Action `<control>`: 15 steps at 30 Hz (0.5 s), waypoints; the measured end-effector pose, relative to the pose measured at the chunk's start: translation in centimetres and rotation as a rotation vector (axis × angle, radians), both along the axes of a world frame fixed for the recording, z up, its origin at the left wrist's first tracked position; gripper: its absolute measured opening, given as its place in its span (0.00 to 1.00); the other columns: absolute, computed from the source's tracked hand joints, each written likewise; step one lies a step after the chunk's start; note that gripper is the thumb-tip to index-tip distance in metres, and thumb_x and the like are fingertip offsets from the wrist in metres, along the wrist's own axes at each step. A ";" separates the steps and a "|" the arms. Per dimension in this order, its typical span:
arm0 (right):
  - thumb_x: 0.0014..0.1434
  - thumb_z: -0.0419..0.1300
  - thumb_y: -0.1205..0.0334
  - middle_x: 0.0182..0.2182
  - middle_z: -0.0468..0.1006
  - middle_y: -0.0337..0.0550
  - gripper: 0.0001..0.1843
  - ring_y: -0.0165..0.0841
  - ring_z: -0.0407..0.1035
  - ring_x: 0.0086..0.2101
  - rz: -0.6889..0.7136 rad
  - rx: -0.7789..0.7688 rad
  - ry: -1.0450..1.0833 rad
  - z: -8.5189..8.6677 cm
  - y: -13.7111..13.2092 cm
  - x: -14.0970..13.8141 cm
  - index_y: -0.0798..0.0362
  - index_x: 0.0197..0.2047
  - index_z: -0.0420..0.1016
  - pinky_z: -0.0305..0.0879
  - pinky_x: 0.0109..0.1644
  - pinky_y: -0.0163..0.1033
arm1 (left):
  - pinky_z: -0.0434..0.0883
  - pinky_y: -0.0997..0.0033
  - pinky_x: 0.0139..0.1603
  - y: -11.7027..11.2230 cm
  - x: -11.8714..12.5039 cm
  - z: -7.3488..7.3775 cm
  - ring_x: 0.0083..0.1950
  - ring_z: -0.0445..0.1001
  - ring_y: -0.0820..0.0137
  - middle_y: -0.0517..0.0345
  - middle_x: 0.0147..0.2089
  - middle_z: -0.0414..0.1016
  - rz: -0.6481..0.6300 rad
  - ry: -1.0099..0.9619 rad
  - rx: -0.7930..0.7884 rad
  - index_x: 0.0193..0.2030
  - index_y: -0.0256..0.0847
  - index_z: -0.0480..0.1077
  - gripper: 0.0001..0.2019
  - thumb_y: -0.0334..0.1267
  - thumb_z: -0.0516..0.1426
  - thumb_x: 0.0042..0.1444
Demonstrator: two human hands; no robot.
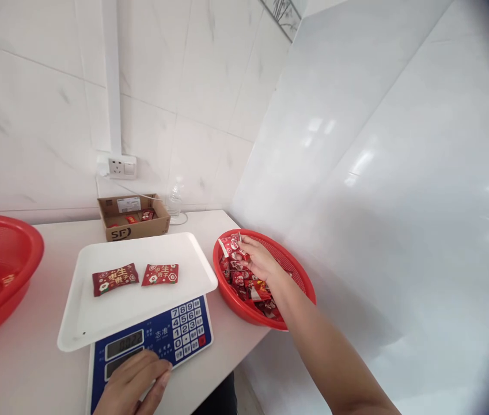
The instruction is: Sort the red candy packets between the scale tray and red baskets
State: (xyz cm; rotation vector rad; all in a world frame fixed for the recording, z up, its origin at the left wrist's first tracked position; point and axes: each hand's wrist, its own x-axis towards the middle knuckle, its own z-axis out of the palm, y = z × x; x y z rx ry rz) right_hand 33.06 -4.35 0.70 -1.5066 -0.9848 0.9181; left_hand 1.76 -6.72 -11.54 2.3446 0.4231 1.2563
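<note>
My right hand (259,259) is over the red basket (302,276) on the right, its fingers pinching a small red-and-white snack packet (230,245). Many similar red packets lie below it in that basket. My left hand (134,383) rests loosely closed at the front of the blue scale (162,331), covering part of its lower display; nothing shows in its fingers. Two red packets with gold and white print, one on the left (115,279) and one on the right (160,274), lie apart on the scale's white tray (140,317). The upper display seems to read 0.022.
A second red basket (32,253) stands at the left edge. Behind the scale are a cardboard box (147,229) with a few red packets and a clear plastic bottle (175,199). A wall socket (117,167) is above the box, and a glossy panel (356,230) borders the right side.
</note>
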 end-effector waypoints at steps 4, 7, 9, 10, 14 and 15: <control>0.48 0.60 0.52 0.25 0.68 0.33 0.13 0.24 0.61 0.21 0.064 0.006 -0.001 0.0 1.6 -2.8 0.50 0.34 0.66 0.49 0.21 0.30 | 0.70 0.76 0.32 0.2 -0.1 0.0 0.30 0.74 0.71 0.58 0.29 0.76 -0.048 0.011 0.036 0.41 0.42 0.68 0.05 0.32 0.52 0.61; 0.51 0.59 0.55 0.27 0.70 0.35 0.11 0.24 0.62 0.22 0.086 -0.003 -0.056 -0.4 3.0 -4.7 0.50 0.37 0.70 0.50 0.22 0.30 | 0.70 0.74 0.30 0.2 -0.1 0.1 0.29 0.73 0.70 0.57 0.29 0.74 -0.049 0.033 0.039 0.41 0.42 0.67 0.06 0.30 0.51 0.60; 0.52 0.59 0.57 0.29 0.73 0.37 0.13 0.25 0.63 0.24 0.100 -0.018 -0.102 -0.6 3.9 -5.9 0.50 0.41 0.72 0.52 0.22 0.30 | 0.70 0.73 0.30 0.1 -0.2 0.3 0.29 0.73 0.70 0.57 0.29 0.74 -0.032 0.052 0.036 0.40 0.42 0.67 0.06 0.30 0.51 0.61; 0.52 0.60 0.58 0.31 0.74 0.38 0.14 0.26 0.64 0.25 0.111 -0.028 -0.123 -0.6 4.2 -6.4 0.50 0.43 0.72 0.52 0.22 0.30 | 0.70 0.73 0.30 0.0 -0.2 0.4 0.29 0.73 0.69 0.57 0.29 0.74 -0.026 0.063 0.035 0.40 0.42 0.67 0.06 0.30 0.51 0.61; 0.55 0.57 0.59 0.44 0.75 0.44 0.19 0.28 0.69 0.31 0.166 -0.056 -0.192 -0.2 5.2 -8.1 0.49 0.51 0.71 0.59 0.25 0.30 | 0.70 0.72 0.30 -0.2 -0.3 1.0 0.29 0.73 0.69 0.57 0.29 0.74 -0.021 0.103 0.033 0.40 0.42 0.67 0.06 0.30 0.50 0.61; 0.56 0.56 0.59 0.47 0.74 0.45 0.20 0.28 0.70 0.33 0.181 -0.059 -0.209 -0.1 5.2 -8.3 0.49 0.53 0.70 0.61 0.27 0.31 | 0.70 0.71 0.30 -0.2 -0.3 1.1 0.29 0.72 0.69 0.57 0.28 0.74 -0.021 0.109 0.031 0.40 0.42 0.66 0.06 0.30 0.50 0.61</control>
